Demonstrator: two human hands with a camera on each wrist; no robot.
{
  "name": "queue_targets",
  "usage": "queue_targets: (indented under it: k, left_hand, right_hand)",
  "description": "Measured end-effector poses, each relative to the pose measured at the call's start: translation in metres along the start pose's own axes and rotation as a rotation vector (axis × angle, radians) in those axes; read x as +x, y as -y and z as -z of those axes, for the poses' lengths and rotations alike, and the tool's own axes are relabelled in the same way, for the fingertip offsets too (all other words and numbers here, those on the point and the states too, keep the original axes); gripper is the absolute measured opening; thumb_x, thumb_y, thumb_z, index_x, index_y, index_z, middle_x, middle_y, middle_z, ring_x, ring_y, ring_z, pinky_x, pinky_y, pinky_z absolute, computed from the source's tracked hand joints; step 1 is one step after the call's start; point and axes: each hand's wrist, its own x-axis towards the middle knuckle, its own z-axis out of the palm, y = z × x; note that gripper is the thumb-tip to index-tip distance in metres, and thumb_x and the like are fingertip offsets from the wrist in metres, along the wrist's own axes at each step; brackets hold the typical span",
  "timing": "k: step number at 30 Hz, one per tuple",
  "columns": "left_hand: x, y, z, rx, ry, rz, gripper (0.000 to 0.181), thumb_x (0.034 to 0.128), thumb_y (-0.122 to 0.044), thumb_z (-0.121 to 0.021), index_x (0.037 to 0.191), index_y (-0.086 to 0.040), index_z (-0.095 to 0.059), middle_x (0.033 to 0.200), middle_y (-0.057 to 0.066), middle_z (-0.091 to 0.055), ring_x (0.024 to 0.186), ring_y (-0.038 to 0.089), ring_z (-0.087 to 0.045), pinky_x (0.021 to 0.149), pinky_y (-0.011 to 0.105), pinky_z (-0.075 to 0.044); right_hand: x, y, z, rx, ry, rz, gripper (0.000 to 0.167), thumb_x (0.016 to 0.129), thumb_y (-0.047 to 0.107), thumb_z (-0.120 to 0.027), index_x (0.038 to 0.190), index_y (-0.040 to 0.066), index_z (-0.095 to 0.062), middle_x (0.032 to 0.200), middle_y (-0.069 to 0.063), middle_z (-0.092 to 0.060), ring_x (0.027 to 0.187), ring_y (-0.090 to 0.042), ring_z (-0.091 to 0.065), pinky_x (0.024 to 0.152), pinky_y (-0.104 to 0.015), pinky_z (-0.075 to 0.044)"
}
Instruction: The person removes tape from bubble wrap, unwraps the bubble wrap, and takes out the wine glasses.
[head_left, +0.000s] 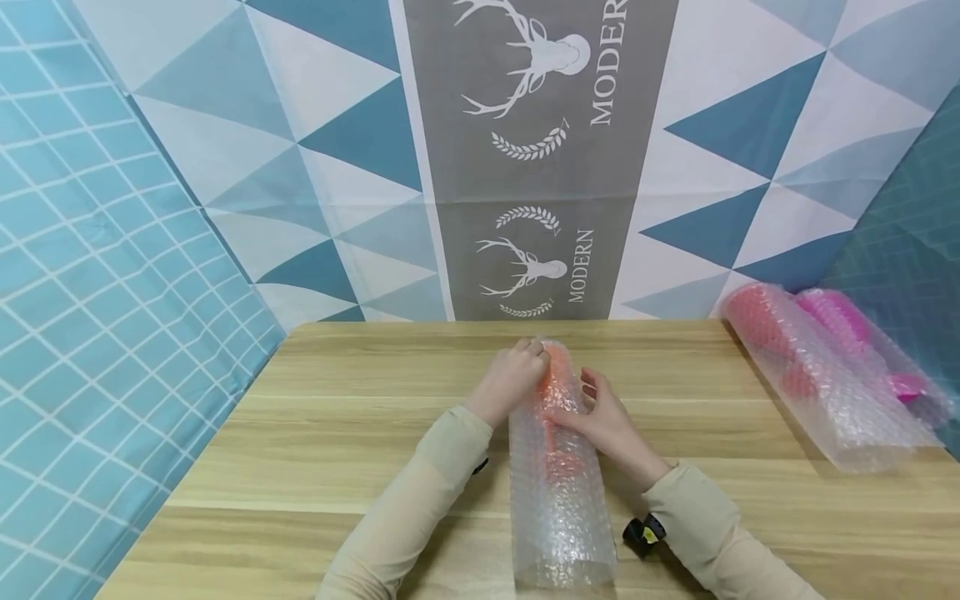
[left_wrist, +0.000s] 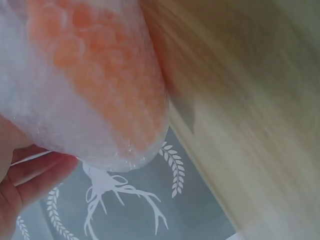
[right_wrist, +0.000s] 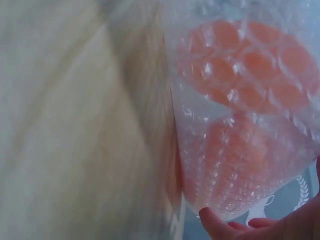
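A long roll of clear bubble wrap [head_left: 562,517] lies lengthwise on the table. Through its layers shows an orange item [head_left: 558,362] with a broad far end, a thin middle and a rounded near part; its exact kind is blurred by the wrap. At the far left side of the roll, my left hand [head_left: 517,371] pinches the wrap with curled fingers. My right hand [head_left: 603,421] rests against the right side, thumb across the top and fingers spread loosely. In the left wrist view the wrapped orange end [left_wrist: 115,90] is close. An orange disc [right_wrist: 250,65] shows through bubbles in the right wrist view.
Two more bubble-wrapped bundles, one with red parts [head_left: 772,333] and one with bright pink parts [head_left: 840,321], lie at the table's right edge. The wooden table [head_left: 360,417] meets a patterned cloth backdrop [head_left: 525,183]. Blue checked cloth [head_left: 112,317] hangs on the left.
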Motion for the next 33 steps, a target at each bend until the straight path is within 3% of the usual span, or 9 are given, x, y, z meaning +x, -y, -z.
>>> queue_targets:
  k: [5, 10, 18, 33]
  left_hand:
    - [0.000, 0.001, 0.000, 0.057, 0.007, -0.050, 0.012, 0.0809, -0.005, -0.062, 0.090, -0.008, -0.068, 0.092, 0.003, -0.065, 0.081, 0.014, -0.060, 0.064, 0.019, -0.052]
    - [0.001, 0.000, -0.005, 0.095, -0.037, -0.048, 0.012, 0.0801, -0.005, -0.061, 0.089, -0.008, -0.068, 0.090, 0.002, -0.065, 0.080, 0.013, -0.060, 0.061, 0.019, -0.052]
    - [0.001, -0.004, -0.009, 0.114, -0.099, 0.025, 0.010, 0.0790, -0.004, -0.062, 0.085, -0.009, -0.068, 0.083, 0.001, -0.065, 0.069, 0.011, -0.059, 0.051, 0.019, -0.050]
    - [0.001, -0.008, -0.012, -0.004, -0.134, 0.157, 0.011, 0.0764, -0.009, -0.065, 0.087, -0.008, -0.067, 0.086, 0.002, -0.066, 0.076, 0.014, -0.059, 0.054, 0.023, -0.050]
  right_hand:
    - [0.000, 0.002, -0.002, -0.030, 0.008, 0.019, 0.093, 0.073, 0.036, -0.073, 0.141, 0.001, -0.019, 0.144, -0.024, -0.026, 0.126, -0.040, -0.037, 0.091, -0.044, -0.045]
    - [0.001, 0.001, -0.002, -0.025, 0.006, 0.012, 0.091, 0.073, 0.034, -0.074, 0.141, 0.002, -0.022, 0.144, -0.023, -0.027, 0.122, -0.041, -0.041, 0.084, -0.042, -0.050]
    - [0.001, 0.002, -0.003, -0.002, 0.001, 0.024, 0.086, 0.074, 0.026, -0.074, 0.140, 0.001, -0.024, 0.141, -0.025, -0.031, 0.120, -0.042, -0.043, 0.081, -0.041, -0.052]
    - [0.001, 0.001, -0.005, 0.000, -0.009, 0.019, 0.082, 0.075, 0.023, -0.073, 0.139, 0.002, -0.027, 0.134, -0.029, -0.039, 0.116, -0.041, -0.047, 0.080, -0.041, -0.052]
